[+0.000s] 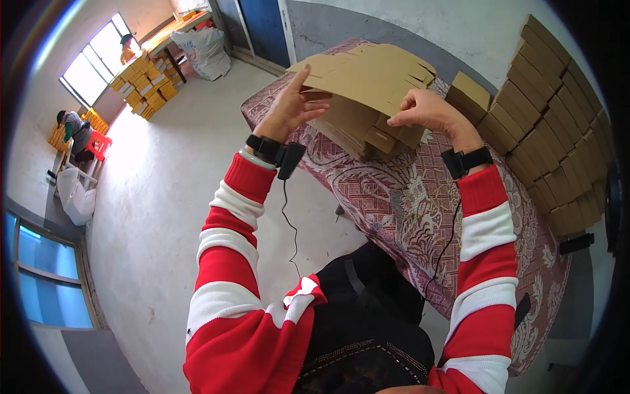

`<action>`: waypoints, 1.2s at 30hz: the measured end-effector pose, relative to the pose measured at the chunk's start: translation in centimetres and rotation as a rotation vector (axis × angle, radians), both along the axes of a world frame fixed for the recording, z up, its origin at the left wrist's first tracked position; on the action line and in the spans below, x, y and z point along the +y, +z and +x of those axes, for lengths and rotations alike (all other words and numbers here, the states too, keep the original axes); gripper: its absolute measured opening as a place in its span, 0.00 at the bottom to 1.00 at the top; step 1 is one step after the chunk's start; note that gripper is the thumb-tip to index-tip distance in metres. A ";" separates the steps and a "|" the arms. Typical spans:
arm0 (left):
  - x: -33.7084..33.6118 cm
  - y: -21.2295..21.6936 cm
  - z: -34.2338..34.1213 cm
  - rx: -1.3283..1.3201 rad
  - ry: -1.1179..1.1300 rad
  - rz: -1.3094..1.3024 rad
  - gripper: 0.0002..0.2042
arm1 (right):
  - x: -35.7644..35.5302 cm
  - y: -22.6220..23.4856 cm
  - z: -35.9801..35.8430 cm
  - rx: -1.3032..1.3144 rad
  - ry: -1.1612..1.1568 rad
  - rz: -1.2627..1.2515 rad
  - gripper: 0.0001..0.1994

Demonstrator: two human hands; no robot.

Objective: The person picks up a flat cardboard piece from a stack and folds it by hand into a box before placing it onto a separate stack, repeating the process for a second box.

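A flat unfolded cardboard box blank [367,69], brown with slots and flaps along its edges, lies tilted over a stack of folded cardboard [348,131] on the table. At its left corner is my left hand [289,108], thumb up and fingers spread; whether it touches the sheet is hard to tell. My right hand [433,115] is closed in a pinch on the sheet's near right edge. Both wrists carry black strapped devices. The underside of the blank is mostly hidden.
A patterned maroon cloth [407,210] covers the table. Closed brown boxes [551,125] are piled high along the right wall, with one box [468,95] beside the pile. Farther left are yellow stacks [144,85], white sacks [200,52], and a person seated on a red stool [98,144].
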State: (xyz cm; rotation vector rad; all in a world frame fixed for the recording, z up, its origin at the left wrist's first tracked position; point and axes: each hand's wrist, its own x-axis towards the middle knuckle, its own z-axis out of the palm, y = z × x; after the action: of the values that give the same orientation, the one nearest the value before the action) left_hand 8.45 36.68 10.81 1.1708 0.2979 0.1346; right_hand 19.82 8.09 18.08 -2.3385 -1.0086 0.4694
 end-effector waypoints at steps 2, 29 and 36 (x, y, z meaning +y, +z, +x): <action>-3.4 0.3 1.0 -0.119 0.084 -0.165 0.18 | -0.9 -0.2 -0.8 -0.009 -0.001 0.006 0.22; -24.2 -8.7 -1.3 -0.020 -0.746 -0.254 0.19 | -30.2 -12.5 -18.1 0.511 -0.545 1.782 0.30; -26.9 -13.0 -5.0 0.015 -0.618 -0.015 0.20 | -29.6 -13.5 -18.2 0.650 -0.208 1.841 0.34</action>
State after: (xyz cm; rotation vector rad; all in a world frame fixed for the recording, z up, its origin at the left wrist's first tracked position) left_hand 3.43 9.81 -2.16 1.2009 -0.0584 -0.4170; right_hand 1.65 -21.47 4.54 -0.5193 -0.3917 0.0405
